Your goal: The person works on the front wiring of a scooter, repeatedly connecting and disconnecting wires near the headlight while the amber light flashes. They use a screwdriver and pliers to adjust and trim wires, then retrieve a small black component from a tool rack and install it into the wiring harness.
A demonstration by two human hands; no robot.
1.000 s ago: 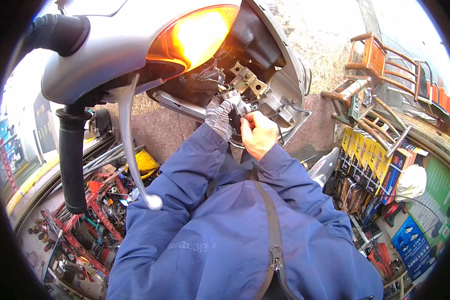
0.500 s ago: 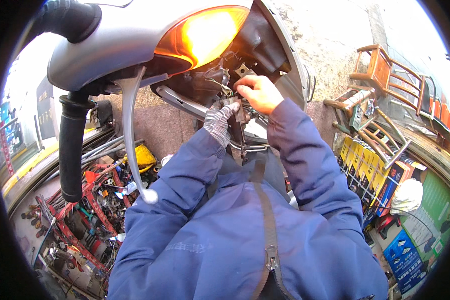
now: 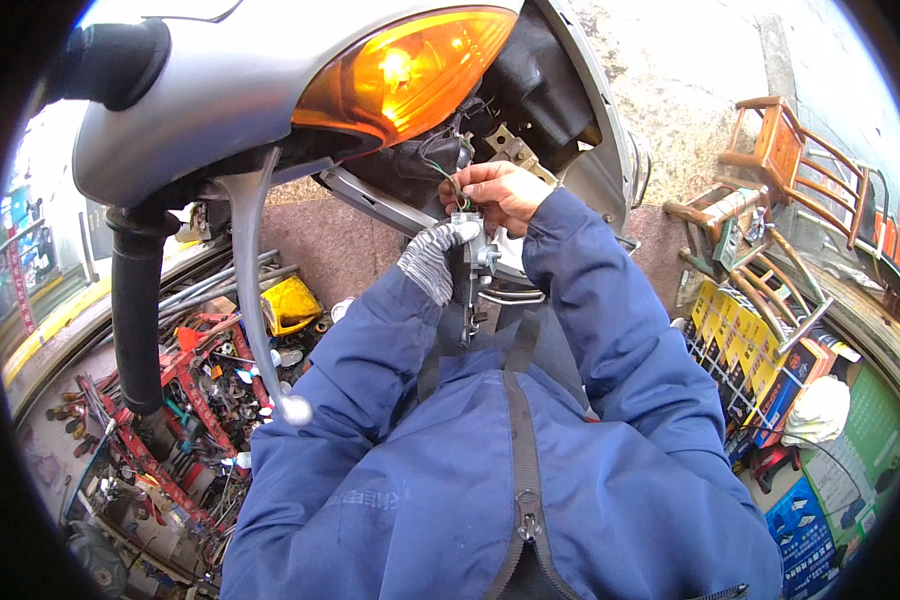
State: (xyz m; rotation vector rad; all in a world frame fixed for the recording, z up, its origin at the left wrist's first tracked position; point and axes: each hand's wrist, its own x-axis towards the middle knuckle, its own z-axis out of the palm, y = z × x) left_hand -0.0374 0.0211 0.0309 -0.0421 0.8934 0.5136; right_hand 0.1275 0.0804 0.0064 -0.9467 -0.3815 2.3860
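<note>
1. Grey striped knit covers the left hand (image 3: 429, 262). Thumb across the upper stretch of a silvery metal part (image 3: 473, 258), other fingers curled at its left side: closed, firm hold.
2. Right hand (image 3: 507, 192) bare. Thumb and forefinger drawn together in a pinch on thin wires (image 3: 436, 168); exact contact partly hidden by the knuckles.
3. Metal part sits just right of the left fingers, below the right fingertips, lower end pointing toward the jacket (image 3: 460, 470).
4. Change over the last half second: right fingers have moved leftward and down, to the part's top end. Amber lamp (image 3: 400, 78), above and left of them, glows less strongly.
5. Reading: left hand probably steadies while right handles the wiring; both now seem engaged on one assembly.
6. Beige bracket (image 3: 511, 148): just beyond the right fingers, apparently unheld.
</note>
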